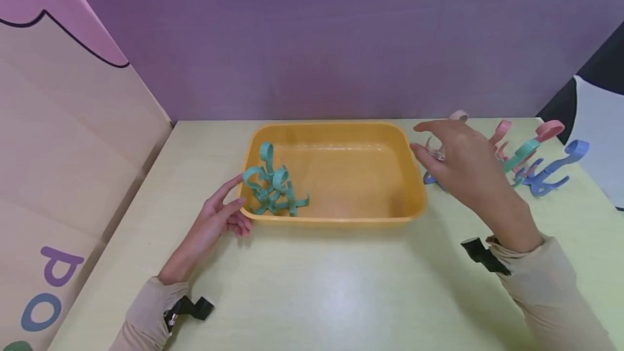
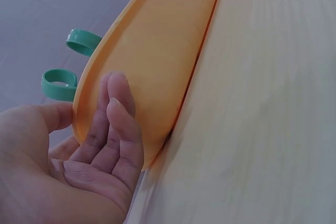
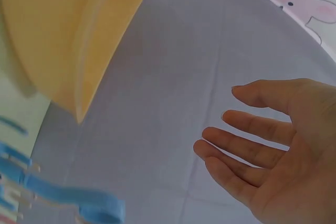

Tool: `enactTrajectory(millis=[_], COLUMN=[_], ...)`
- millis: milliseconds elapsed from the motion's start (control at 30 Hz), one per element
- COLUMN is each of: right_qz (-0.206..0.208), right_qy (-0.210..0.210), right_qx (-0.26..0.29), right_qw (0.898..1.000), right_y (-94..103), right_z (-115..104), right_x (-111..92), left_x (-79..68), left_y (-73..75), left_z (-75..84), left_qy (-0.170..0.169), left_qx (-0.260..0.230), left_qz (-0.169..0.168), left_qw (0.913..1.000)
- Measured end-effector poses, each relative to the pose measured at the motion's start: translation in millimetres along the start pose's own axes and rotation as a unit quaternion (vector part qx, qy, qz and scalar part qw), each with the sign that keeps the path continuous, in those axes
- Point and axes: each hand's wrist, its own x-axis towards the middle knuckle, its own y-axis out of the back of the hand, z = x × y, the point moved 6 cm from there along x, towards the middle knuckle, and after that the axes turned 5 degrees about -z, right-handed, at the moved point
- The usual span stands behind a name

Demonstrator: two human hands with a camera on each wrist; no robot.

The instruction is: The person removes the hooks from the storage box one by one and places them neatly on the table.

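Hanging just beyond the right end of the yellow tray (image 1: pixel 351 177), right hand (image 1: pixel 470 164) has thumb and fingers well apart, nothing between them. Key relation: the hook-ended pieces on the desk (image 1: pixel 322 286) lie on its side, so right is nearer. Blue piece (image 1: pixel 546 173) sits right of that hand, stem slanting up and away to the right; green piece (image 1: pixel 521 156) is between, same slant, touching unclear. Another blue bit (image 1: pixel 429 179) shows below the right fingers, mostly hidden. Tray's long axis runs left-right; teal pieces (image 1: pixel 280 179) bunch inside its left end. Left hand (image 1: pixel 209 223) touches that end's rim, fingers loosely extended along the outer wall.
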Motion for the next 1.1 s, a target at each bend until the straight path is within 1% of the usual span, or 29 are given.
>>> enactTrajectory(millis=[133, 267, 567, 767, 1100], right_qz=[-0.013, -0.015, -0.008, 0.002, -0.019], right_qy=[0.011, 0.032, 0.087, 0.123, 0.147], right_qx=[-0.001, 0.004, 0.042, 0.041, 0.042], right_qw=[1.0, 0.999, 0.995, 0.992, 0.988], right_y=[-13.0, -22.3, -37.6, -45.7, -59.5], right_z=[-15.5, -33.9, -66.6, -86.7, -123.1], right_x=[8.4, 16.1, 26.1, 31.8, 36.1], left_x=[-2.0, -3.2, -2.9, -2.9, -2.5], left_y=[0.4, 0.3, -1.0, -0.4, -0.8], left_z=[-0.2, 0.7, 0.4, -0.5, -0.6], left_qy=[0.003, 0.004, 0.0, -0.001, -0.003], left_qx=[0.0, 0.001, 0.0, 0.004, 0.003], left_qz=[0.002, 0.004, 0.0, 0.001, 0.0], left_qw=[1.0, 1.0, 1.0, 1.0, 1.0])
